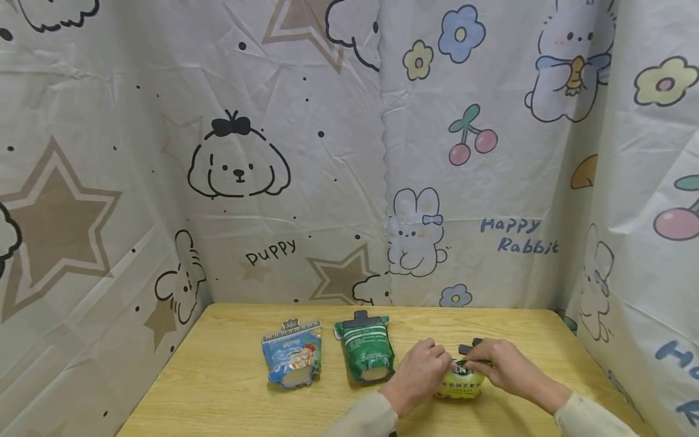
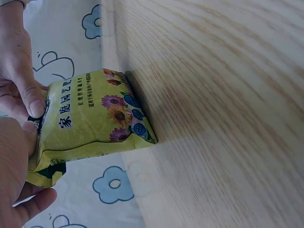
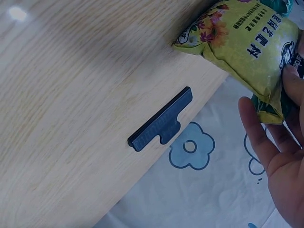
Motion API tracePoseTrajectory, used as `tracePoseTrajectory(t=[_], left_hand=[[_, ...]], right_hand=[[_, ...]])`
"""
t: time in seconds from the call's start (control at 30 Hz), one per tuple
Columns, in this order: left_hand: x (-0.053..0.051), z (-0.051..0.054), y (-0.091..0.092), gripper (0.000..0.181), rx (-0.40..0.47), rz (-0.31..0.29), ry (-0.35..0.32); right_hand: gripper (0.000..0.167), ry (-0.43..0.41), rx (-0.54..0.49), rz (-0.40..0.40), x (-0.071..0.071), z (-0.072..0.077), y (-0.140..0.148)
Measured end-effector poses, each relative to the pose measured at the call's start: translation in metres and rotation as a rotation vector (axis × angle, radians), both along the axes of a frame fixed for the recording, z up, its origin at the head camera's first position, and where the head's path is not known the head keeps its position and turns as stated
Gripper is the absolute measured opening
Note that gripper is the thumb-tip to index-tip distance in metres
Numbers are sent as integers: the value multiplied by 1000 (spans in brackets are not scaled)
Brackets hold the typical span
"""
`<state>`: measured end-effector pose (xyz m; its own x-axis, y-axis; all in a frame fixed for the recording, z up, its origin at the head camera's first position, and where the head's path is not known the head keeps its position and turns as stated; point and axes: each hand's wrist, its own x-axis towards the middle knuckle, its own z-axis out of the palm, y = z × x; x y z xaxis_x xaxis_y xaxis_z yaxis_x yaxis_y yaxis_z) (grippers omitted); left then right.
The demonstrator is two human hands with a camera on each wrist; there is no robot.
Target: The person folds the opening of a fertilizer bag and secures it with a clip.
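Observation:
A yellow fertilizer bag (image 1: pixel 460 387) with printed flowers stands upright on the table, its top folded down. At its left top corner my left hand (image 1: pixel 419 373) pinches the folded edge; in the left wrist view its thumb presses the fold of the bag (image 2: pixel 90 111). My right hand (image 1: pixel 510 367) pinches the right end of the same top edge. In the right wrist view, the fingers of the right hand (image 3: pixel 287 175) spread behind the bag (image 3: pixel 247 42). A black sealing clip (image 3: pixel 161 121) lies on the table beside the bag, partly hidden by the right hand in the head view.
To the left stand a green bag (image 1: pixel 368 352) with a dark clip on top and a blue bag (image 1: pixel 293 358) with a patterned clip. The wooden table (image 1: pixel 218 376) is bordered by printed cloth (image 1: pixel 338 182) at the back and sides.

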<state>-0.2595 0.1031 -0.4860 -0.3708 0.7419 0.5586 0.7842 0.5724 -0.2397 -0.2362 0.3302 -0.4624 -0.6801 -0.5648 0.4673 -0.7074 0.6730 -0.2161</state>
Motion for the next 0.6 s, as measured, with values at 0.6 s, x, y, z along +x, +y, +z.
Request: tracePoseTrajectory(t=[0.6], left_hand=[[3, 1, -9, 15, -101, 33, -23]], right_hand=[[22, 5, 21, -7, 4, -1, 10]])
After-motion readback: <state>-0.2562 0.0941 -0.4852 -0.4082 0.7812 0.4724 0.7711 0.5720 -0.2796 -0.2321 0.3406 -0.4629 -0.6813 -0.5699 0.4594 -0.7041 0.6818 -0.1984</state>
